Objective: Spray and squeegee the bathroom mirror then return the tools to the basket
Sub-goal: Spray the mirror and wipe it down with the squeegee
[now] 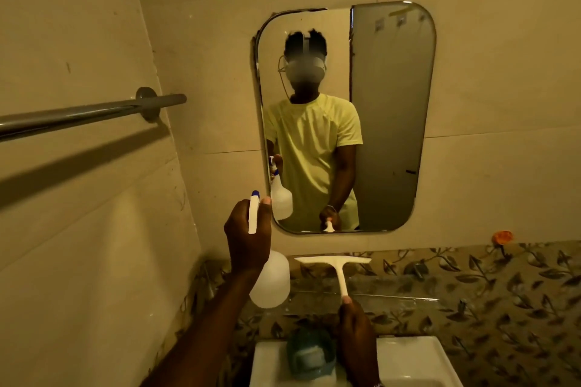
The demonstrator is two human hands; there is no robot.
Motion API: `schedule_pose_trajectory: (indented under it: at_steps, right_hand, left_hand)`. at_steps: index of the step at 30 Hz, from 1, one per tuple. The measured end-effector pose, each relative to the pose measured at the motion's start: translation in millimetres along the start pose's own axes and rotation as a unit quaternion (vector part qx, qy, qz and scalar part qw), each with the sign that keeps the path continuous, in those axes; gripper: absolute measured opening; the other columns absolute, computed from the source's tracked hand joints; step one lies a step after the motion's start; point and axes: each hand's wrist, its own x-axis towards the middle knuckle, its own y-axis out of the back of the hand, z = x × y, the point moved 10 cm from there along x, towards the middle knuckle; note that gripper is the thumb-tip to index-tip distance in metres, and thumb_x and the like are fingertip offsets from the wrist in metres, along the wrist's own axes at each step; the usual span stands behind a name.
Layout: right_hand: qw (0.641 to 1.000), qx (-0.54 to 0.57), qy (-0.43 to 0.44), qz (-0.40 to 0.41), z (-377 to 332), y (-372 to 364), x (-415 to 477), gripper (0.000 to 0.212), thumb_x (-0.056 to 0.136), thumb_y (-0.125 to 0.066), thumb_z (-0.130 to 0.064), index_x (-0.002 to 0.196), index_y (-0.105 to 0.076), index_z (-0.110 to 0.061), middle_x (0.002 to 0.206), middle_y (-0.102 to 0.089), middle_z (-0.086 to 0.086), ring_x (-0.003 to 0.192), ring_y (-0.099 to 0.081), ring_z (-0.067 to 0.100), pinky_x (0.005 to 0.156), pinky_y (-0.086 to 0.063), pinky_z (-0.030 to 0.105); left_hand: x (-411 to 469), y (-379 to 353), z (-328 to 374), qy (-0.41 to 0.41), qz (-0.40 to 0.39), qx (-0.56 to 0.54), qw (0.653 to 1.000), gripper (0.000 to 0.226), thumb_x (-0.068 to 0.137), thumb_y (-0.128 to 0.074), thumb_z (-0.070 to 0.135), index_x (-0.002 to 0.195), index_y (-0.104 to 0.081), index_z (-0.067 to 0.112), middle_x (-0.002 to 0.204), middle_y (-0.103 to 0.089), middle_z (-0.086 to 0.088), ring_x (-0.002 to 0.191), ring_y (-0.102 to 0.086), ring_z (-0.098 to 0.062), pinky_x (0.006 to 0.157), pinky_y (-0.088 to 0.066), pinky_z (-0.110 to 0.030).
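Observation:
The rounded wall mirror [386,110] hangs straight ahead and reflects a person in a pale yellow shirt. My left hand [248,236] grips a white spray bottle [272,281] with a blue nozzle, held upright just below the mirror's lower left corner, nozzle toward the glass. My right hand [356,327] holds a white squeegee [334,264] by its handle, blade up and level, a little below the mirror's bottom edge. A teal basket [309,355] sits on the sink rim under my hands, partly hidden by my right wrist.
A chrome towel bar [94,113] sticks out from the left wall at shoulder height. The white sink [408,358] lies below. A leaf-patterned tile band [503,286] runs under the mirror, with a small orange object [502,237] on its ledge.

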Motion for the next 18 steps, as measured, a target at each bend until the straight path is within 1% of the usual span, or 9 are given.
schedule_pose_trajectory:
  at_steps: [2,5,7,9,11,13,15,17,18]
  right_hand:
    - [1.000,0.006,0.012,0.012,-4,18,1,0.038,0.104,-0.043,-0.043,0.083,-0.067,-0.023,0.074,-0.069,0.001,0.076,-0.069,0.016,0.064,-0.050,0.026]
    - [0.999,0.013,0.028,0.019,-14,46,4,0.040,0.102,-0.044,-0.049,0.084,-0.067,-0.022,0.064,-0.066,-0.002,0.058,-0.063,0.008,0.053,-0.050,0.022]
    - [0.998,0.019,0.049,0.019,-22,63,4,0.041,0.098,-0.042,-0.054,0.087,-0.067,-0.024,0.063,-0.064,-0.006,0.055,-0.058,0.005,0.051,-0.047,0.019]
    - [0.997,0.021,0.067,0.032,-27,83,5,0.041,0.095,-0.041,-0.057,0.090,-0.068,-0.025,0.063,-0.062,-0.007,0.054,-0.055,0.003,0.050,-0.046,0.018]
    - [0.996,0.017,0.076,0.053,-27,105,8,0.041,0.095,-0.042,-0.056,0.090,-0.068,-0.025,0.059,-0.058,-0.004,0.051,-0.052,0.004,0.047,-0.043,0.018]
    - [0.995,0.011,0.077,0.067,-23,130,11,0.039,0.095,-0.045,-0.057,0.088,-0.067,-0.025,0.056,-0.055,-0.003,0.048,-0.049,0.005,0.045,-0.041,0.020]
    - [0.994,0.003,0.082,0.075,-19,157,12,0.036,0.094,-0.049,-0.057,0.089,-0.064,-0.025,0.058,-0.053,-0.002,0.049,-0.048,0.008,0.046,-0.042,0.027]
    - [0.993,-0.016,0.081,0.084,-12,185,13,0.028,0.092,-0.055,-0.056,0.097,-0.059,-0.029,0.063,-0.056,-0.001,0.053,-0.053,0.009,0.050,-0.045,0.028]
    - [0.993,-0.027,0.070,0.092,-5,201,15,0.023,0.093,-0.061,-0.051,0.101,-0.057,-0.030,0.069,-0.060,0.000,0.058,-0.057,0.010,0.053,-0.047,0.027]
  left_hand:
    - [-4,-10,3,0.003,-0.011,-0.010,1.000,0.039,0.096,-0.059,0.049,0.089,-0.067,0.011,0.072,-0.063,0.004,0.071,-0.064,-0.005,0.059,-0.047,-0.007]
    - [-13,-34,11,0.010,-0.041,-0.020,0.999,0.039,0.096,-0.059,0.046,0.090,-0.067,0.008,0.076,-0.066,0.000,0.074,-0.065,-0.006,0.060,-0.047,-0.007]
    - [-22,-53,17,0.020,-0.063,-0.033,0.997,0.032,0.096,-0.061,0.043,0.093,-0.067,0.011,0.077,-0.066,0.004,0.077,-0.066,-0.001,0.061,-0.047,-0.005]
    - [-34,-74,26,0.025,-0.082,-0.053,0.995,0.023,0.095,-0.062,0.042,0.092,-0.065,0.019,0.077,-0.065,0.013,0.077,-0.066,0.001,0.060,-0.048,-0.006]
    - [-48,-97,34,0.027,-0.102,-0.070,0.992,0.027,0.095,-0.061,0.045,0.091,-0.065,0.019,0.076,-0.066,0.010,0.076,-0.067,-0.003,0.061,-0.053,-0.015]
    - [-64,-123,43,0.024,-0.130,-0.078,0.988,0.038,0.096,-0.058,0.048,0.091,-0.066,0.011,0.077,-0.067,-0.002,0.075,-0.067,-0.012,0.063,-0.057,-0.033]
    - [-83,-152,55,0.017,-0.160,-0.083,0.984,0.045,0.096,-0.056,0.051,0.089,-0.065,0.008,0.076,-0.065,-0.008,0.073,-0.065,-0.022,0.063,-0.055,-0.045]
    - [-104,-181,67,0.022,-0.195,-0.094,0.976,0.044,0.096,-0.057,0.051,0.088,-0.064,0.008,0.075,-0.063,-0.008,0.071,-0.063,-0.025,0.061,-0.054,-0.047]
    - [-116,-196,73,0.025,-0.216,-0.099,0.971,0.042,0.095,-0.058,0.052,0.087,-0.063,0.011,0.074,-0.062,-0.004,0.070,-0.062,-0.022,0.060,-0.053,-0.044]
